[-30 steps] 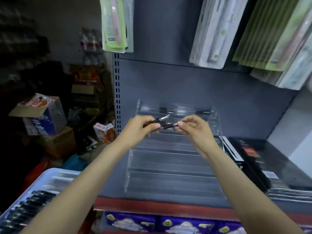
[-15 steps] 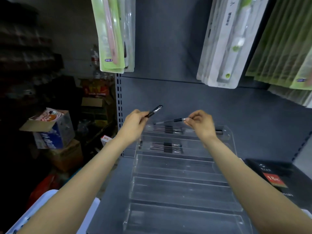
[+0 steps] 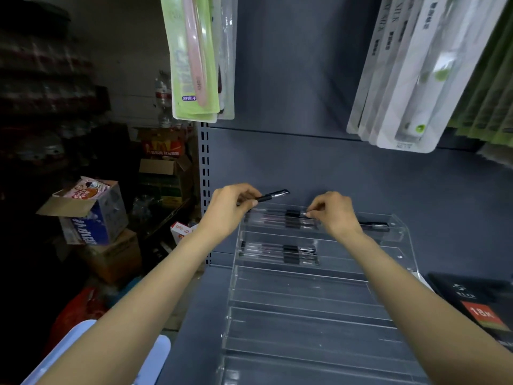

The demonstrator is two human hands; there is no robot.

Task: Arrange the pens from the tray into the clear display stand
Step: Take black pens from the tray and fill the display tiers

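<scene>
Right hand (image 3: 334, 215): fingers pinching a pen into the clear display stand (image 3: 311, 290), top tier at the shelf's back edge. Left hand (image 3: 230, 208): fingers pinching a spare pen (image 3: 273, 195). Best laid parallel beside the pens already there.

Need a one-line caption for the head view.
Right hand lays a pen into the clear stand's top row; left hand holds another pen.

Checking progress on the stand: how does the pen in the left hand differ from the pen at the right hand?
The left hand holds its pen up in the air, above the clear display stand, tilted. The right hand pinches its pen down at the top tier, lying level among pens already there. Both are slim dark pens.
</scene>
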